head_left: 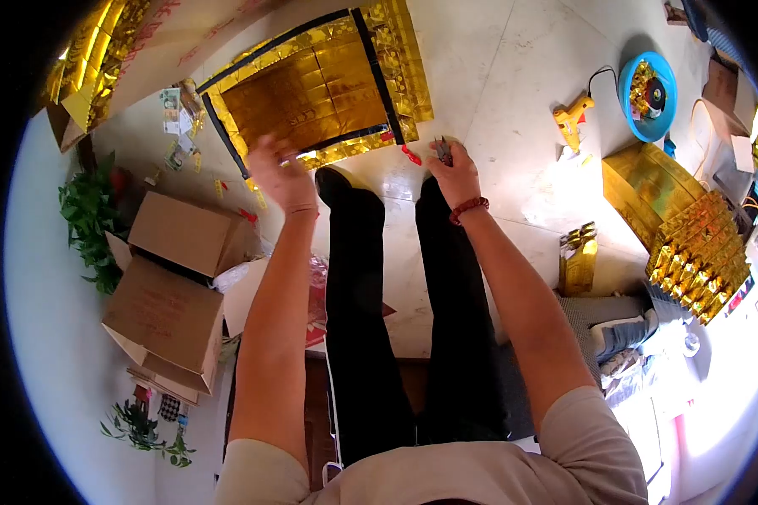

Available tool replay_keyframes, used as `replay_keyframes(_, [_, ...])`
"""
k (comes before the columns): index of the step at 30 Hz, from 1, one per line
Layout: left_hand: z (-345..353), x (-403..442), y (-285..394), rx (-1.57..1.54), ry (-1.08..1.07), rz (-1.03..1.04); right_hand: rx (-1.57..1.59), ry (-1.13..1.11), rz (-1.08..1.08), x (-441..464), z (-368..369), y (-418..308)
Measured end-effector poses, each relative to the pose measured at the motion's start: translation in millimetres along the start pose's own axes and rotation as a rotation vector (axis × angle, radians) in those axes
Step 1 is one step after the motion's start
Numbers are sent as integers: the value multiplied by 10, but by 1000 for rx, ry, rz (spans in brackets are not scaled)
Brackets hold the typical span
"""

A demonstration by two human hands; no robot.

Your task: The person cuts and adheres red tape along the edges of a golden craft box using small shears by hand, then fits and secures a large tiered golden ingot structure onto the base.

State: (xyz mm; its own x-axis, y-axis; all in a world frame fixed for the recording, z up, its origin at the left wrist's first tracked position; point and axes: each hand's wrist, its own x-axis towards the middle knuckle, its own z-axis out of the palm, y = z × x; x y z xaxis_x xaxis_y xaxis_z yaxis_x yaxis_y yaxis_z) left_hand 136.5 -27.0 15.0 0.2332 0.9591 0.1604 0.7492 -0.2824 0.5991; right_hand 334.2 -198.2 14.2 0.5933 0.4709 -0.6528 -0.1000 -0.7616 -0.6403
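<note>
A gold foil panel (290, 97) edged with black strips lies on the floor in front of my feet. My left hand (282, 177) is over its near left edge. Motion smears its fingers, so their grip does not show. Beside the panel's near right corner, my right hand (456, 178) is closed around a small dark metal tool with pointed tips (442, 151). Its exact kind is unclear. A small red item (410, 155) rests on the floor between that hand and the panel.
At right are a yellow glue gun (573, 122), a blue basin (648, 126) with gold pieces, and folded gold foil shapes (699, 252). Cardboard boxes (164, 316) and a green plant (93, 219) stand at left. A large carton (185, 42) leans in at upper left.
</note>
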Motion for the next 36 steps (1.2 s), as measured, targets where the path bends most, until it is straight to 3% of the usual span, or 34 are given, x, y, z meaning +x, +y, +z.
replay_keyframes(2, [-192, 43, -347, 310, 151, -332, -51, -60, 62, 24, -23, -113])
replay_keyframes(4, [-252, -63, -1339, 177, 101, -477, -36, -61, 61, 82, 51, -85])
replay_keyframes(5, [-299, -9, -1387, 21, 36, -732, -4, -57, 89, 112, 87, -91])
replay_keyframes(6, [-309, 36, -1480, -156, 12, -854, 29, -51, 119, 136, 119, -101])
replay_keyframes(8, [-459, 177, -1442, -590, -291, -1175, 6, -39, 167, 150, 115, -277])
replay_keyframes(11, [-461, 153, -1582, -512, -480, -1139, -47, 58, 159, 265, 235, -154])
replay_keyframes(12, [-401, 67, -1611, -463, -389, -1159, -72, 159, 101, 317, 254, -94])
replay_keyframes(17, [-498, -10, -1238, -570, -605, -1247, -313, 306, 101, 463, 43, -104])
replay_keyframes(20, [-378, 124, -1154, -757, -442, -1268, -142, 242, 82, 596, -47, -168])
replay_keyframes(22, [-393, 233, -1027, -898, -478, -1302, 62, 180, 13, 709, -22, -258])
replay_keyframes(26, [-430, 259, -953, -912, -481, -1321, -201, -10, 125, 769, -72, -543])
replay_keyframes(34, [-817, 281, -500, -615, -444, -1207, -142, -6, 121, 255, -491, -619])
replay_keyframes(36, [-1062, 368, -245, -475, -606, -1126, -226, 1, 1, 143, -658, -444])
